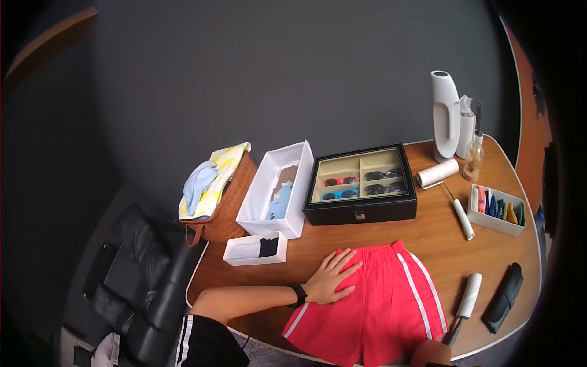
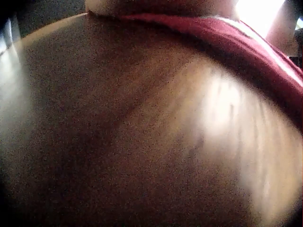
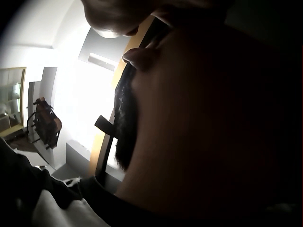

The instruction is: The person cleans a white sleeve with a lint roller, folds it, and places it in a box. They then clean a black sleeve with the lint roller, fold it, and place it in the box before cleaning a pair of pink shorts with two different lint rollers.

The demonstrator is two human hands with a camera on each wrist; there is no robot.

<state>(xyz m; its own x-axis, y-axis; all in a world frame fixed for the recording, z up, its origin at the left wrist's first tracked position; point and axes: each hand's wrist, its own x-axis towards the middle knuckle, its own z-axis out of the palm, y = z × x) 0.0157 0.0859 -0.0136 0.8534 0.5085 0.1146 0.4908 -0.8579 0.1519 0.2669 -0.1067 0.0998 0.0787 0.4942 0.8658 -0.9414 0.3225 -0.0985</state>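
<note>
Red shorts [image 1: 364,306] with white side stripes lie spread on the wooden table, waistband toward the back. My left hand [image 1: 333,277] presses flat on their upper left part, fingers spread; a black band circles its wrist. At the bottom edge my right hand [image 1: 431,352] is beside the right leg hem, its fingers hidden in the head view. Right by it is the dark handle of a white lint roller [image 1: 469,296]. In the dark right wrist view, fingertips [image 3: 138,59] show bent; I cannot tell what they hold. A black pouch [image 1: 503,298] lies farther right.
Behind the shorts stand a sunglasses case [image 1: 361,214], a long white box [image 1: 301,215], a small box of socks [image 1: 257,259] and a wicker basket [image 1: 227,220]. To the right are another roller [image 1: 463,219], a box of folded cloths [image 1: 496,224] and a tall white appliance [image 1: 445,116].
</note>
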